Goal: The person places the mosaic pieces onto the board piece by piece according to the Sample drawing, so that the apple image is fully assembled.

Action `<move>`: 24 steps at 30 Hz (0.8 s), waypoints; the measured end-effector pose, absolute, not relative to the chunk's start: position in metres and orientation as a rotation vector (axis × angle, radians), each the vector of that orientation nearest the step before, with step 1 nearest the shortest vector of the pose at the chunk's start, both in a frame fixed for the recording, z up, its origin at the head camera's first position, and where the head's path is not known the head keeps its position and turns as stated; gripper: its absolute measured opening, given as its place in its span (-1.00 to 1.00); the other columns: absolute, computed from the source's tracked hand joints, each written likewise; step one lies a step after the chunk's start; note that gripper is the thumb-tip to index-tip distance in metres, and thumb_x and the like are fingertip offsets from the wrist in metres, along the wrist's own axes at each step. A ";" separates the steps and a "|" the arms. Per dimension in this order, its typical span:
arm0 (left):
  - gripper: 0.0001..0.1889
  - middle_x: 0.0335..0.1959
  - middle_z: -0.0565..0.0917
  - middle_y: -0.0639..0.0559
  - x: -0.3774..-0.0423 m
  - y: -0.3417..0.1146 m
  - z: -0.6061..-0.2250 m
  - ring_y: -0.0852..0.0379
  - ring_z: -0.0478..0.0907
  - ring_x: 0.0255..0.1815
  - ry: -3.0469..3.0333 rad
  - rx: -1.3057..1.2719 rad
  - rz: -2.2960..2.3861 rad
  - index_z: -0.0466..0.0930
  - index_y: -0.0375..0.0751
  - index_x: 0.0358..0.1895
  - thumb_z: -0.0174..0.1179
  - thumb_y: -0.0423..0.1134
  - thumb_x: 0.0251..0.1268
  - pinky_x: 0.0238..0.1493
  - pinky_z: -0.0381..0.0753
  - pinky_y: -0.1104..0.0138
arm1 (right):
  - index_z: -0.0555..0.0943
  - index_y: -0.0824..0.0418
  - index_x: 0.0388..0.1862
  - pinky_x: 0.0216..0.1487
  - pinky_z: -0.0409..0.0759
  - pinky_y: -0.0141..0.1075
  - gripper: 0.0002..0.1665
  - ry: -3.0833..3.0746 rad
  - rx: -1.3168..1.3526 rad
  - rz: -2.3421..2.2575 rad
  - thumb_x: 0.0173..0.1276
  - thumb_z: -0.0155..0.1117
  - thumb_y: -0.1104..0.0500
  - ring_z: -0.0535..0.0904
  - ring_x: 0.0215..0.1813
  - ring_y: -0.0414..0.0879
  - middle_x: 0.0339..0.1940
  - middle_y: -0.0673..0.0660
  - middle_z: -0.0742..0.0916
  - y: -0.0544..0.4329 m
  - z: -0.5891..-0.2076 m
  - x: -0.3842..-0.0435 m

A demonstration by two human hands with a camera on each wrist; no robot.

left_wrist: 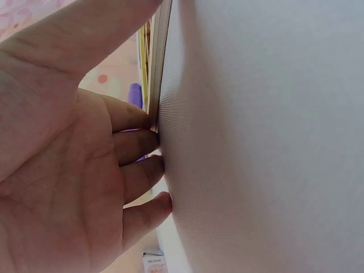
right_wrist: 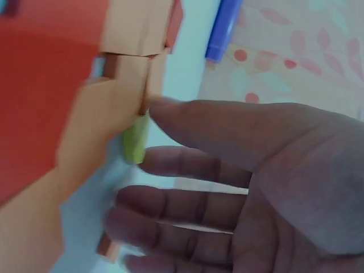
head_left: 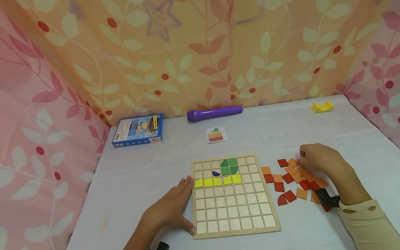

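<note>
In the head view my left hand (head_left: 170,204) rests against the left edge of a wooden grid board (head_left: 237,234), thumb near its lower corner and fingers along its side. In the left wrist view that hand's fingertips (left_wrist: 149,170) touch the white cloth beside the board. Yellow tiles (head_left: 208,182), green tiles (head_left: 233,162) and a dark blue half-round tile (head_left: 216,173) lie in the board's upper part. My right hand (head_left: 320,157) is over the far side of a tile pile. Between its thumb and index finger it pinches a small yellow tile (right_wrist: 135,139), blurred.
Orange tiles (head_left: 301,193) and red tiles (head_left: 290,196) lie scattered right of the board. Behind stand a blue box (head_left: 138,130), a purple microphone-shaped stick (head_left: 216,113), a small pattern card (head_left: 216,134) and a yellow block (head_left: 322,107). Patterned curtains (head_left: 215,43) close the table in.
</note>
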State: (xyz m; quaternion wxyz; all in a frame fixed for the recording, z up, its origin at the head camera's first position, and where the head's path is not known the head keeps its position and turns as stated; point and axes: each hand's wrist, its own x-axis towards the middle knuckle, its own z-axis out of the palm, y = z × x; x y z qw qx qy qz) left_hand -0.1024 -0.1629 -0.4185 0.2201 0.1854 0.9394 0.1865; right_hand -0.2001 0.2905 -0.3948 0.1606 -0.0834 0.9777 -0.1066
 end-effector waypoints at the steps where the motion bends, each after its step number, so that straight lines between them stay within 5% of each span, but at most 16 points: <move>1: 0.54 0.63 -0.07 -0.13 -0.102 -0.163 -0.418 -0.11 -0.16 0.62 2.599 0.513 0.514 -0.08 -0.25 0.62 0.65 0.29 -0.53 0.51 0.02 -0.05 | 0.61 0.34 -0.23 -0.23 0.60 0.06 -0.80 2.776 -0.241 -0.310 0.32 0.33 0.20 0.51 -0.31 0.11 -0.38 0.17 0.65 0.290 -0.396 -0.201; 7: 0.54 0.63 -0.06 -0.15 -0.102 -0.163 -0.418 -0.12 -0.16 0.62 2.598 0.508 0.518 -0.08 -0.26 0.62 0.65 0.29 -0.53 0.51 0.02 -0.06 | 0.66 0.36 -0.19 -0.02 0.58 0.17 -0.80 2.771 -0.351 -0.378 0.19 0.25 0.46 0.53 -0.21 0.13 -0.30 0.19 0.67 0.284 -0.399 -0.203; 24: 0.54 0.63 -0.06 -0.14 -0.101 -0.162 -0.418 -0.10 -0.16 0.62 2.599 0.510 0.526 -0.08 -0.26 0.62 0.66 0.27 -0.54 0.51 0.02 -0.06 | 0.68 0.36 -0.22 -0.07 0.62 0.12 -0.82 2.863 -0.485 -0.578 0.17 0.41 0.39 0.55 -0.25 0.06 -0.30 0.12 0.68 0.286 -0.412 -0.206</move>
